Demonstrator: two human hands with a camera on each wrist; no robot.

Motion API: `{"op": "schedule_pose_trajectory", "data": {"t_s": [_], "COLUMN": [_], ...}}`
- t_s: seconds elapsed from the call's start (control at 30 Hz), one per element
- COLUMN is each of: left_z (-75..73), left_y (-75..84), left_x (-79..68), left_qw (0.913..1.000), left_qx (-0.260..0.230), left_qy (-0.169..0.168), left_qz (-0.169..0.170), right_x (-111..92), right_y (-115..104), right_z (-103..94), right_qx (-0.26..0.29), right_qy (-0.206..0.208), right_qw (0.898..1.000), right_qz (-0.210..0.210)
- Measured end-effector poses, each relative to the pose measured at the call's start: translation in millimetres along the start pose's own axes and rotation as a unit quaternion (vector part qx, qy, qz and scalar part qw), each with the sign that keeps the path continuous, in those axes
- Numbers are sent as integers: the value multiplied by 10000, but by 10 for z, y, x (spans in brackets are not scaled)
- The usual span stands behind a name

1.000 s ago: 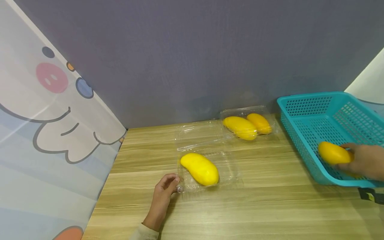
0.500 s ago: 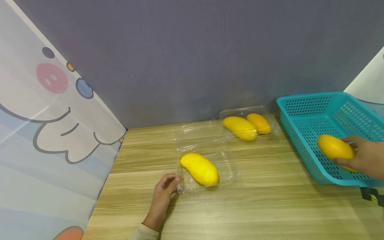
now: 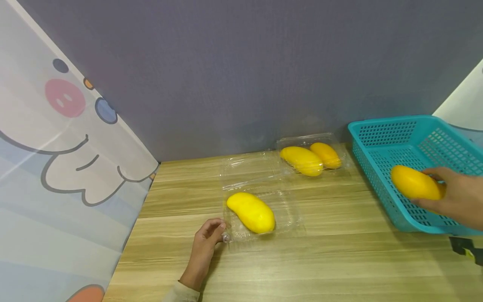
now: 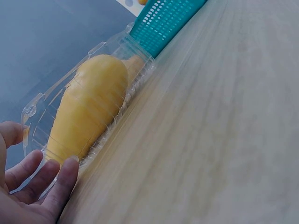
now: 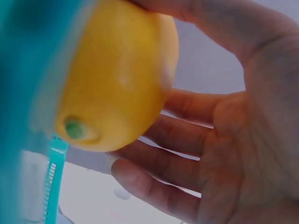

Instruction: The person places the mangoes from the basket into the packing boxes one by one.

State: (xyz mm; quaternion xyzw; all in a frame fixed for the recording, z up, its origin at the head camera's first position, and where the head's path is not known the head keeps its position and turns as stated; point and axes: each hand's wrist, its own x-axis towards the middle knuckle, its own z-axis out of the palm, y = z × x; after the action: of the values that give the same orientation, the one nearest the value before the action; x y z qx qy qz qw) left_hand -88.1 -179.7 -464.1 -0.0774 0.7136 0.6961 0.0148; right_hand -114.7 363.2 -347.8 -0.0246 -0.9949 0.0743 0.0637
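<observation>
At the right edge of the frame, the right hand [image 3: 458,195] grips a mango [image 3: 415,183] over the turquoise basket [image 3: 388,133]. The thumb and fingers are set only as wide as the fruit's rounded sides, a hold that suits a smooth, tapering body; in the right wrist view the palm stands away from the skin. Whether the mango touches the basket floor cannot be told, and the hand hides what lies beneath it.

Low in the centre of the frame, the left hand [image 3: 206,239] holds the near left corner of an open clear container [image 3: 284,209], thumb and bent fingers close together there. The light grip probably serves to steady the thin plastic, which looks easy to push about. Its lid [image 3: 247,170] is folded back towards the grey wall [image 3: 241,75], leaving the base uncovered. In that base 1 yellow mango [image 3: 250,212] lies slantwise towards the left side, with bare room to its right.

Right of centre, a second clear container [image 3: 333,138] stands near the wall with 2 mangoes [image 3: 302,160] side by side, apparently set back to free the front of the worktop [image 3: 332,260].
</observation>
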Motion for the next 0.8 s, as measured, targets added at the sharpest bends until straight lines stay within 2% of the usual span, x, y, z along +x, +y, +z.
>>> {"op": "schedule_pose_trajectory", "data": {"t_s": [0.4,0.63,0.8], "left_z": [5,1,4], "left_y": [2,-5,-4], "left_x": [0,1,0], "left_qw": [10000,10000,10000], "left_qx": [-35,-48,-63], "left_qy": [-39,-28,-24], "left_qz": [17,19,54], "right_x": [0,-29,-39], "right_y": [-70,-198,-289], "right_z": [2,-28,-73], "right_qx": [-190,-193,-204], "right_qy": [192,550,397], "right_qw": [9993,9972,9978], "right_qz": [-267,-477,-490]}}
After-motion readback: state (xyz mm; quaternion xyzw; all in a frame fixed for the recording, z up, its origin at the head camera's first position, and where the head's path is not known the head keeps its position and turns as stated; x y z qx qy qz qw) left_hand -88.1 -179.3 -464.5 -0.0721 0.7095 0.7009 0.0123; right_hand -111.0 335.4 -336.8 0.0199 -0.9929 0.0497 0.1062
